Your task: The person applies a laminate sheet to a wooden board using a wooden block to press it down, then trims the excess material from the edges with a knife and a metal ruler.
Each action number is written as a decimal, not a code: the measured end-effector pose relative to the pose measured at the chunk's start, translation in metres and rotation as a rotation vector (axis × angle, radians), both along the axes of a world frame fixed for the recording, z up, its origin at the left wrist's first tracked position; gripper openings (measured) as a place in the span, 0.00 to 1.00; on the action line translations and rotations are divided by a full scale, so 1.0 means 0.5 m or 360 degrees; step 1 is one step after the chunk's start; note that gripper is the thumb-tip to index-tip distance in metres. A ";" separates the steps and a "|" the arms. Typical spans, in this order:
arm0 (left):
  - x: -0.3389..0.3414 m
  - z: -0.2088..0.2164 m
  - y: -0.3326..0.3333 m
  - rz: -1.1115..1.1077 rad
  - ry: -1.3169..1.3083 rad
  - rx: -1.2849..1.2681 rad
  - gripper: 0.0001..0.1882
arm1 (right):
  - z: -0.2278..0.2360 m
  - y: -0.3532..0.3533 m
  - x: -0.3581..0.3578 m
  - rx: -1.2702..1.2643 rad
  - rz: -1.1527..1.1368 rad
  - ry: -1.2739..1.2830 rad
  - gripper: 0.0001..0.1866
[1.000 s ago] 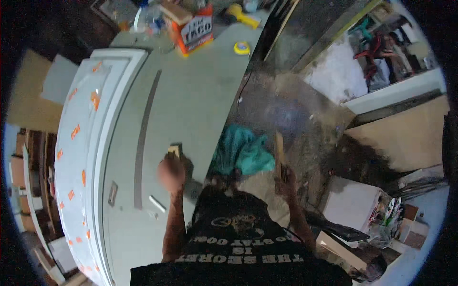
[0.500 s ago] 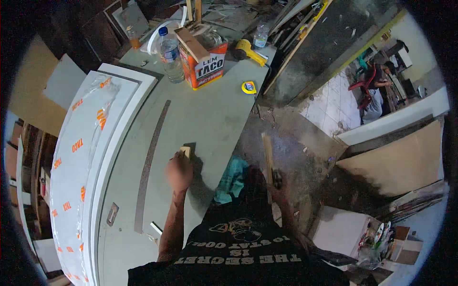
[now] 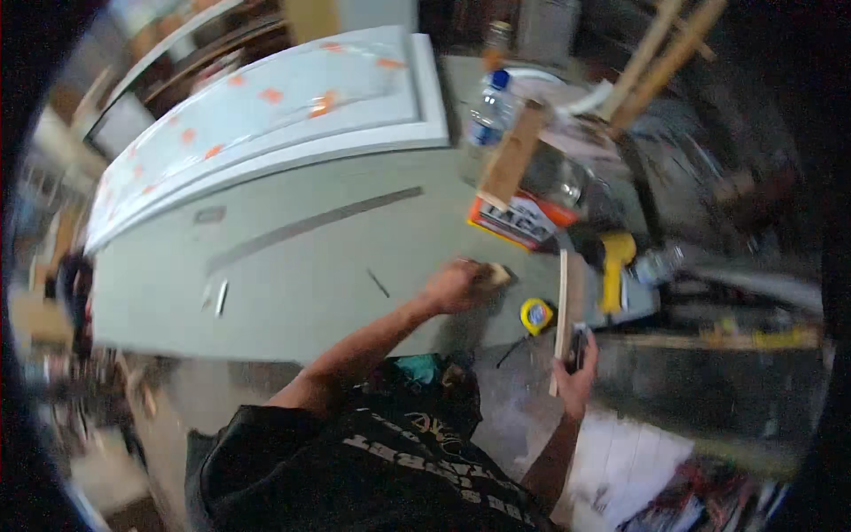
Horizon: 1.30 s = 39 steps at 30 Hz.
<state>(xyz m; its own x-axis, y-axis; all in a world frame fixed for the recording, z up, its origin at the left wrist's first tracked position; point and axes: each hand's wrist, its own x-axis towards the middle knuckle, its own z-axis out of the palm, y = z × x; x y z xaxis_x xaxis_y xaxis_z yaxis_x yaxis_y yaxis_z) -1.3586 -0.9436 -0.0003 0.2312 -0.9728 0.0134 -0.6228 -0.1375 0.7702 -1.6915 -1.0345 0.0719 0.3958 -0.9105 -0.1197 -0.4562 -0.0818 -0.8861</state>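
Block of pale wood is grasped in the left hand, fingers wrapped over it and the yellowish end projecting past them, away from the forearm. The left hand is above the grey-green tabletop; whether the block touches the surface cannot be determined. The right hand grasps a long wooden strip by its nearer part, outside the tabletop's near edge. A dark item shows in the same grip, its kind unclear owing to blur. The strip's far end extends ahead of the right hand.

A yellow tape measure lies between the two hands, just beside the strip. Ahead of the right hand and slightly to its right are a yellow tool and a clear bottle, side by side. Ahead of the left hand and somewhat to its right stands an orange-and-white box with a wood offcut across its top; behind it is a blue-capped bottle.

To the left of the left hand lies a thin dark stick, then a dark strip and a small white bar. Film-wrapped white panels occupy the tabletop's far side, well ahead and left of that hand.
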 end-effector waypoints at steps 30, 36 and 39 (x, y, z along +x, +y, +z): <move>0.253 0.011 0.846 0.2347 -0.0940 0.0536 0.29 | -0.085 -0.109 0.170 -0.0029 0.0707 -0.0453 0.25; 0.356 -0.026 1.007 0.1936 -0.1014 0.0685 0.17 | -0.081 0.200 0.518 -0.0081 0.0941 -0.0247 0.25; 0.374 -0.037 1.019 0.1862 -0.0834 0.0541 0.10 | -0.068 0.356 0.731 -0.0208 0.1212 0.0161 0.21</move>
<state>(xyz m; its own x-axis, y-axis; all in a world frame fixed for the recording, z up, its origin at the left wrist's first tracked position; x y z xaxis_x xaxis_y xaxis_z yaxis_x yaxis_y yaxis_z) -1.1718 -0.4342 -0.0189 0.9719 -0.1777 0.1545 -0.2172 -0.9298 0.2972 -1.3261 -0.8563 0.0378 0.9106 -0.4012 -0.0992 -0.3106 -0.5057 -0.8048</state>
